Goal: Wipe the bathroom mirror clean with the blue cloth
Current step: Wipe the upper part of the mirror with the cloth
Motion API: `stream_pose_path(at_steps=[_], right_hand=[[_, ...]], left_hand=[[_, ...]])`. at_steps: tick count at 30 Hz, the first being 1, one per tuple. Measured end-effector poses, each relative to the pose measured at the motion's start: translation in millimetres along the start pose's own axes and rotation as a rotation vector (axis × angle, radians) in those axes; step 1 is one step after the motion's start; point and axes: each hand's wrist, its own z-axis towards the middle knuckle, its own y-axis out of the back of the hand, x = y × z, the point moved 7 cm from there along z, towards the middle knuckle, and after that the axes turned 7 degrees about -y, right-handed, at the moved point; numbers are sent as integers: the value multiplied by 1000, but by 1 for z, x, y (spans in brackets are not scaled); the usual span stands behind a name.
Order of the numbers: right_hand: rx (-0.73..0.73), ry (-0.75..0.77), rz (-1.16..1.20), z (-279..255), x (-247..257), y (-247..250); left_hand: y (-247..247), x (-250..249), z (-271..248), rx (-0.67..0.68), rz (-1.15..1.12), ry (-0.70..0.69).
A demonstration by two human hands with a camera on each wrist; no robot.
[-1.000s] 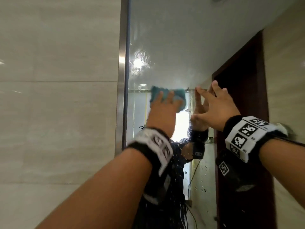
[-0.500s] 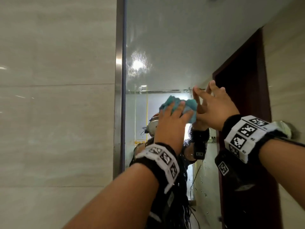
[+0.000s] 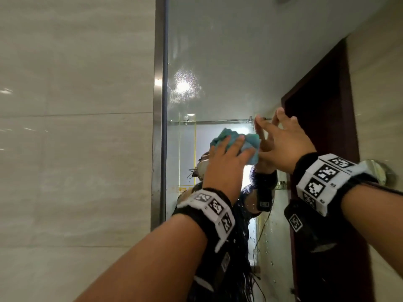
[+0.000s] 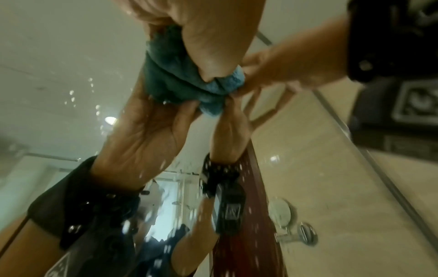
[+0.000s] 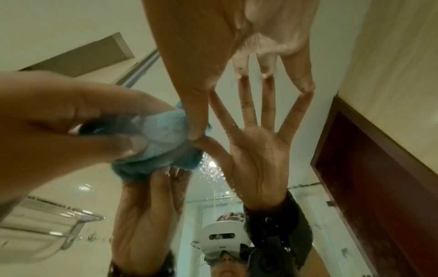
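The bathroom mirror (image 3: 218, 51) fills the wall ahead, its lower glass speckled with water drops. My left hand (image 3: 226, 155) grips the bunched blue cloth (image 3: 235, 138) and presses it against the glass at about head height. In the left wrist view the thumb and fingers of the left hand (image 4: 213, 46) curl round the cloth (image 4: 180, 78). My right hand (image 3: 281, 136) is just right of the cloth, with fingers spread and fingertips on the glass. In the right wrist view, the right hand (image 5: 260, 46) shows straight fingers meeting their reflection, with the cloth (image 5: 163, 131) beside its thumb.
A steel frame strip (image 3: 160, 105) edges the mirror on the left, beside a beige tiled wall (image 3: 76, 127). The glass reflects a dark red door (image 3: 322, 127) and a chrome towel rack (image 5: 47, 215). A round chrome fitting (image 3: 379, 171) sits behind my right wrist.
My left hand has slid the cloth down and to the right across the glass until it sits against the right hand. The right hand has stayed planted on the mirror.
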Motion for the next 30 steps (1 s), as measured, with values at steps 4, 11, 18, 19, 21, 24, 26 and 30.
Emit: stream_pose_path(at_steps=[4,11,18,19,21,24,26,30], right_hand=[[0,-14,3,0,-1,-1],[23,-40,25,-1,-1,-2],[78,-73,9,-36,5,-16],[111,-78,12,-39,4,-20],[129,-81,21,-39,1,-23],[131,-72,30,-39,0,-23],[126,-72,32,-39,0,-23],[120,-67,15,-39,1,-23]], left_hand=[[37,45,20,-139,0,15],[24,55,-28,-245,17,166],[15,44,-37,-39,18,31],[30,63,-32,-85,-19,109],[47,90,-30,-112,-87,243],[37,70,-46,-193,-44,246],[10,31,-62,-100,-40,142],[-5,10,-66,90,-8,-45]])
